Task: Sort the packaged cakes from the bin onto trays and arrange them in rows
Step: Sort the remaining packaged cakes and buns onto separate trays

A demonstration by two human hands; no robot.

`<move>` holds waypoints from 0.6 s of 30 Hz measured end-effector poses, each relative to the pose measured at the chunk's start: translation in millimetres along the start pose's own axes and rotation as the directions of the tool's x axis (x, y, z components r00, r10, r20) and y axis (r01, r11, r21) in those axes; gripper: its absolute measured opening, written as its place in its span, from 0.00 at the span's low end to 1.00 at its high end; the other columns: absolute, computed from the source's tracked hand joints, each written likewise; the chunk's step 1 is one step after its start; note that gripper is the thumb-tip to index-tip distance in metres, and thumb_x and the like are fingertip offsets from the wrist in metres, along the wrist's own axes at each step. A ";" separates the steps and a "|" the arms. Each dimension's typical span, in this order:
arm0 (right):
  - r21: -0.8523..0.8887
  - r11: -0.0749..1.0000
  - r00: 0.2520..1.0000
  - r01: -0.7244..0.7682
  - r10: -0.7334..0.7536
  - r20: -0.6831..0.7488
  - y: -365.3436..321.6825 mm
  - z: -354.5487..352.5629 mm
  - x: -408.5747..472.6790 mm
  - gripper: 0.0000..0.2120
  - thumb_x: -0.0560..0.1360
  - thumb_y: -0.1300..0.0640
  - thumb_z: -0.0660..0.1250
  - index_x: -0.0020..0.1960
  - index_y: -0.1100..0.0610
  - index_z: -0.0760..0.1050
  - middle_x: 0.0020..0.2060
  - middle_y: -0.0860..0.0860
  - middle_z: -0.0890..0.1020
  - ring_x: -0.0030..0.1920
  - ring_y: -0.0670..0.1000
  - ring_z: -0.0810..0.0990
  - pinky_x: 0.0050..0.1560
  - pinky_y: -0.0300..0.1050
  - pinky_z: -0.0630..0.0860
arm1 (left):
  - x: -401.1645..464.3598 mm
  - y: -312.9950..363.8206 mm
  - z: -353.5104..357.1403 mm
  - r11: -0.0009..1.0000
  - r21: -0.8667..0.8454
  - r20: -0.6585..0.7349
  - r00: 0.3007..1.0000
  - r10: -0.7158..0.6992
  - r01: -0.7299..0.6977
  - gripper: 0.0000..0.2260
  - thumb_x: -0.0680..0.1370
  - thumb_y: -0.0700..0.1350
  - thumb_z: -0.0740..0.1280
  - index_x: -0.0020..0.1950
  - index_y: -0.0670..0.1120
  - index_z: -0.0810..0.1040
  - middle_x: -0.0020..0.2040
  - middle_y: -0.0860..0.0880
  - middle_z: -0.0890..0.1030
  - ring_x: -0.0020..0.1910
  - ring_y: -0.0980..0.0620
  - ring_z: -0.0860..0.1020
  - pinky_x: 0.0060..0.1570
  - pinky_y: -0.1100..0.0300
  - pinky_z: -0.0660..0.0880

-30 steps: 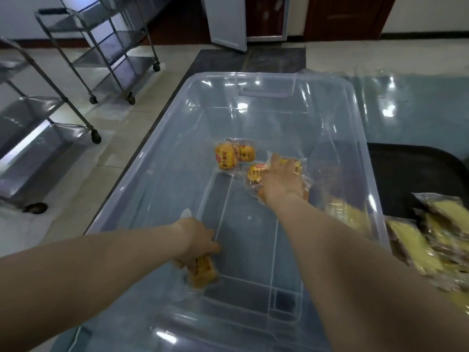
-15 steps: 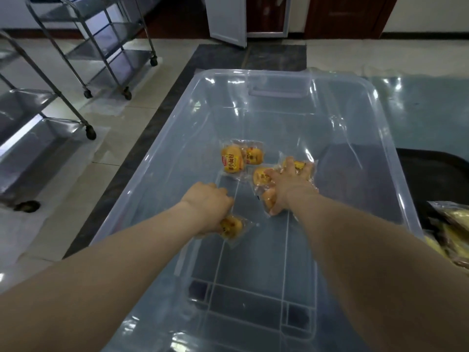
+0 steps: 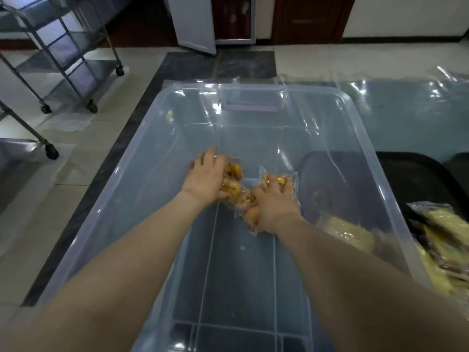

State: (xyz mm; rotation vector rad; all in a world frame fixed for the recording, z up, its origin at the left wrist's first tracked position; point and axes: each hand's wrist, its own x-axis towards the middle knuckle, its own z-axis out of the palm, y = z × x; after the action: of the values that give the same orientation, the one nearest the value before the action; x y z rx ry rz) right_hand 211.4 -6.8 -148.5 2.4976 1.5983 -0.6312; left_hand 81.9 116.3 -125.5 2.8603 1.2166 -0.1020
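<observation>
A large clear plastic bin (image 3: 142, 179) fills the middle of the view. Several packaged cakes, golden in clear wrappers, lie bunched on its floor. My left hand (image 3: 205, 180) lies over two cake packs (image 3: 234, 174), fingers spread forward and thumb curled round the nearer one. Just to the right, my right hand (image 3: 272, 205) grips other cake packs (image 3: 280, 181) with curled fingers, and one cake shows under its palm. A black tray (image 3: 416, 171) sits right of the bin with yellow packaged cakes (image 3: 441, 224) piled on it.
Clear plastic sheeting (image 3: 396, 110) covers the surface behind and right of the bin. Wheeled steel rack carts (image 3: 63, 54) stand on the tiled floor at the left. A white door (image 3: 193, 21) hangs ajar at the back.
My left hand carried one cake pack from the bin's near left forward to the pack by my right hand. The right hand stayed on its packs and closed its fingers on them.
</observation>
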 end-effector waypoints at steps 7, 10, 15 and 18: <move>-0.020 1.000 1.000 -0.007 0.007 0.001 0.5 0.6 0.1 0.43 0.66 0.49 0.77 0.73 0.43 0.55 0.76 0.52 0.44 0.73 0.70 0.39 0.63 0.68 0.68 | 6.4 -4.1 14.3 0.971 -0.230 0.083 0.996 -0.046 0.064 0.42 0.63 0.55 0.77 0.71 0.52 0.59 0.62 0.43 0.65 0.61 0.41 0.62 0.61 0.49 0.65; -0.015 1.000 1.000 -0.010 0.010 -0.020 0.1 2.8 0.0 0.41 0.66 0.49 0.77 0.72 0.44 0.57 0.76 0.53 0.44 0.73 0.70 0.40 0.63 0.66 0.69 | 5.0 -1.7 21.0 0.954 -0.274 0.113 0.989 -0.093 0.121 0.34 0.63 0.53 0.77 0.65 0.50 0.67 0.64 0.43 0.61 0.66 0.39 0.56 0.63 0.48 0.65; 0.013 1.000 0.991 0.003 -0.001 -0.134 2.2 8.4 -0.9 0.34 0.68 0.49 0.74 0.68 0.45 0.61 0.74 0.53 0.50 0.72 0.69 0.45 0.62 0.64 0.70 | 0.7 -2.9 25.3 0.925 -0.347 0.192 0.977 -0.094 0.158 0.31 0.65 0.49 0.76 0.64 0.51 0.67 0.67 0.42 0.63 0.65 0.35 0.60 0.62 0.47 0.66; -0.010 1.000 0.977 0.004 -0.006 -0.212 1.8 11.5 -3.2 0.29 0.70 0.49 0.73 0.66 0.46 0.64 0.72 0.55 0.54 0.71 0.69 0.51 0.62 0.62 0.70 | -3.4 -5.0 24.3 0.908 -0.377 0.168 0.978 -0.128 0.183 0.27 0.66 0.47 0.74 0.63 0.50 0.68 0.60 0.43 0.67 0.57 0.38 0.69 0.55 0.52 0.70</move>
State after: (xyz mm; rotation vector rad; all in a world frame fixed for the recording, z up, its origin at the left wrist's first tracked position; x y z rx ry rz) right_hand 208.6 -13.8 -157.9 2.6310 1.6702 -0.3660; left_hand 74.8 116.0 -149.4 2.3726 1.2699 -0.0538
